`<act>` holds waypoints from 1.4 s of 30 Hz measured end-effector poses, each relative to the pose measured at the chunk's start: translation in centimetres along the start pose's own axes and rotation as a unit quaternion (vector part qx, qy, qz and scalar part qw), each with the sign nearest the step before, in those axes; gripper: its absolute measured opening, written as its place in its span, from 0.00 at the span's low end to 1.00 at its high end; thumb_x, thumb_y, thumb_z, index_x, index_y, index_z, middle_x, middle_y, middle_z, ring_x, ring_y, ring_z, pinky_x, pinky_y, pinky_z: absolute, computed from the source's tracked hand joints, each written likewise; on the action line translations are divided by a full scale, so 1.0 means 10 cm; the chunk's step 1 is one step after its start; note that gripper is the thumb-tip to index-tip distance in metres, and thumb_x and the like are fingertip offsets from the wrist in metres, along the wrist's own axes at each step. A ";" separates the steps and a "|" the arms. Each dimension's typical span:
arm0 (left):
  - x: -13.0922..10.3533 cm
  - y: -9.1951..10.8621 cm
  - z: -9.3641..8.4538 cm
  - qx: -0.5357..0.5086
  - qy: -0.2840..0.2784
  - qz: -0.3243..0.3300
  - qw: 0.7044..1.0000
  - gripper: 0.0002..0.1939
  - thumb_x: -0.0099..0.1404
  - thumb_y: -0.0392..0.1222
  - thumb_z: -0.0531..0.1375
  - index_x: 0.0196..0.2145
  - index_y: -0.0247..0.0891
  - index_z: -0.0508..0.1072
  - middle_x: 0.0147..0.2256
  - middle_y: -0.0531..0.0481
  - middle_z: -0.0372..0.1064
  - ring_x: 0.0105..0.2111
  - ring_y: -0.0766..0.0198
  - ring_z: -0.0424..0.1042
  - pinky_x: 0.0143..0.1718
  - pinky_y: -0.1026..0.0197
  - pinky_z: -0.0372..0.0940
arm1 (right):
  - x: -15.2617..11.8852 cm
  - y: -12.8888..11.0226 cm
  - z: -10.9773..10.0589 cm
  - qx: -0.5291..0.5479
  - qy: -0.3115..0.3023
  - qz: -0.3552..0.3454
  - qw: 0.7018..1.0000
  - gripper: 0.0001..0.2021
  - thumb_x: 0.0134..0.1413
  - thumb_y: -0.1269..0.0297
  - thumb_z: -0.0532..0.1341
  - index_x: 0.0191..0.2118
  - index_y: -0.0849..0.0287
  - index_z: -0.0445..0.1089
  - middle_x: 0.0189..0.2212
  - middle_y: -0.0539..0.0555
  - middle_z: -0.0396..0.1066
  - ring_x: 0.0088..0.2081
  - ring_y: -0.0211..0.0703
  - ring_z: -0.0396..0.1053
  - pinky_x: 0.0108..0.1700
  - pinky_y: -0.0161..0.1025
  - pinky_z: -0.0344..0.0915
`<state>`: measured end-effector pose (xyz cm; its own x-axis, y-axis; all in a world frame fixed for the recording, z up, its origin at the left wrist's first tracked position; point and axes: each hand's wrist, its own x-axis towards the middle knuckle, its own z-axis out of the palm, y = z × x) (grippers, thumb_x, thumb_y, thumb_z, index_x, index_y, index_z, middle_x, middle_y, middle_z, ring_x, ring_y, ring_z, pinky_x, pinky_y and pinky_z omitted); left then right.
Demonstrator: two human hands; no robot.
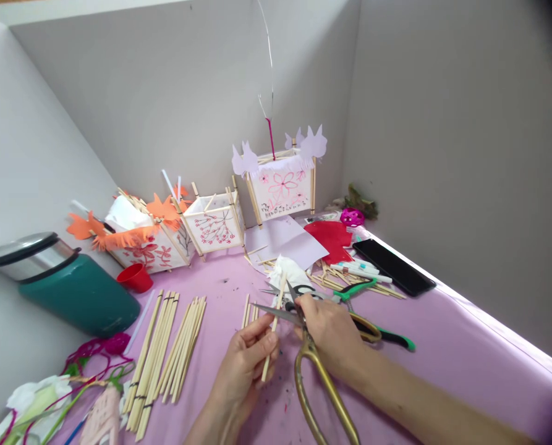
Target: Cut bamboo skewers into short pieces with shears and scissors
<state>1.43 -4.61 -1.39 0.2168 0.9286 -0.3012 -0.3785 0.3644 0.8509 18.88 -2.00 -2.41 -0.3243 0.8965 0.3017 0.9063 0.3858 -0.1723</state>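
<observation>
My left hand point(245, 355), low in the middle, pinches a thin wooden stick point(280, 295) between thumb and fingers, the stick leaning up and to the right. My right hand point(334, 334) grips the large brass-handled scissors point(309, 349) close to their blades. The blades are spread; one points left across the stick, the other points up beside it. One big handle loop hangs below my right hand, while another brass loop shows behind the wrist. Just left of the blades, short stick pieces point(246, 312) lie on the purple tabletop. Crumpled white tissue point(288, 272) is right behind the stick.
Stick bundles point(157, 358) lie at left, near a red cup point(135, 278) and teal bottle point(78, 293). Decorated paper lanterns point(282, 188) stand behind. Green-handled pliers point(399, 340), another scissors point(306, 289), markers point(361, 271) and a phone point(394, 267) are at right.
</observation>
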 end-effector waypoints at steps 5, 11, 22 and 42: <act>-0.02 -0.02 -0.01 -0.002 -0.018 -0.009 1.000 0.33 0.48 0.43 0.73 0.52 0.32 0.74 0.18 0.60 0.60 0.13 0.79 0.42 0.14 0.69 0.40 | 0.05 0.11 -0.02 0.010 0.023 0.042 0.999 0.07 0.57 0.71 0.61 0.41 0.64 0.64 0.31 0.57 0.76 0.33 0.49 0.75 0.33 0.39 0.60; 0.02 -0.02 0.00 -0.019 0.002 0.000 1.000 0.25 0.48 0.43 0.73 0.44 0.32 0.76 0.17 0.60 0.61 0.12 0.80 0.41 0.13 0.70 0.38 | -0.05 -0.05 0.02 0.010 0.003 -0.021 1.000 0.08 0.52 0.71 0.62 0.39 0.62 0.65 0.29 0.56 0.75 0.33 0.51 0.74 0.33 0.40 0.60; -0.02 -0.03 0.00 -0.015 -0.041 -0.023 0.999 0.31 0.51 0.43 0.72 0.52 0.32 0.74 0.18 0.58 0.62 0.12 0.80 0.42 0.13 0.70 0.41 | 0.09 0.15 -0.10 -0.005 0.002 0.074 0.997 0.06 0.58 0.70 0.60 0.41 0.62 0.64 0.32 0.58 0.76 0.36 0.50 0.75 0.35 0.40 0.61; -0.01 0.00 0.04 -0.035 -0.042 -0.014 0.998 0.34 0.57 0.39 0.68 0.60 0.35 0.63 0.24 0.58 0.63 0.14 0.78 0.48 0.14 0.70 0.45 | 0.04 0.09 0.00 0.017 0.016 0.002 1.000 0.10 0.52 0.72 0.63 0.41 0.62 0.65 0.31 0.56 0.76 0.34 0.50 0.74 0.36 0.41 0.61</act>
<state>1.82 -4.69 -1.17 0.3019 0.9097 -0.2850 -0.4317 0.3970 0.8099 19.54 -1.29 -2.42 -0.3109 0.8912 0.3304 0.8981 0.3892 -0.2046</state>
